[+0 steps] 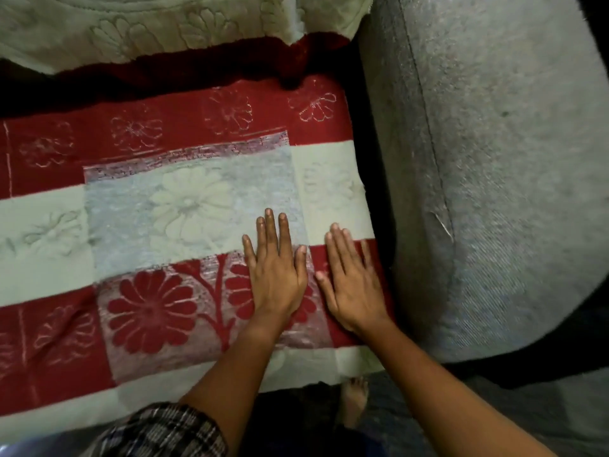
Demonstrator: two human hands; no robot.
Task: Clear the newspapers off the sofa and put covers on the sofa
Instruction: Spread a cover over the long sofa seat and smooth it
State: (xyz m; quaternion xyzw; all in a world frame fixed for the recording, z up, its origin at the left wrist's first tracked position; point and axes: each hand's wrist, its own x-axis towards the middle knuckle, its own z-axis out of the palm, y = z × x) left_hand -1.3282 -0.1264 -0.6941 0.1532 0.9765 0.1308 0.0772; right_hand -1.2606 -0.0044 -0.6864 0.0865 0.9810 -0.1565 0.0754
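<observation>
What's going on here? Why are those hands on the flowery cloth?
A person is putting a cover on the sofa. The left hand and the right hand both lie flat with straight fingers on the red and cream flowered cover, which is spread over the seat beside the grey armrest. A pale cover lies beyond it. No newspapers are in view.

A red-and-cream flowered seat cover [184, 206] is spread flat, touched by the straight fingers of the left hand [276, 275] and right hand [352, 285]. A cream backrest cover [131, 31] is draped well beyond the fingertips. The grey sofa armrest [494, 159] is seen uncovered, just right of the right fingers.
</observation>
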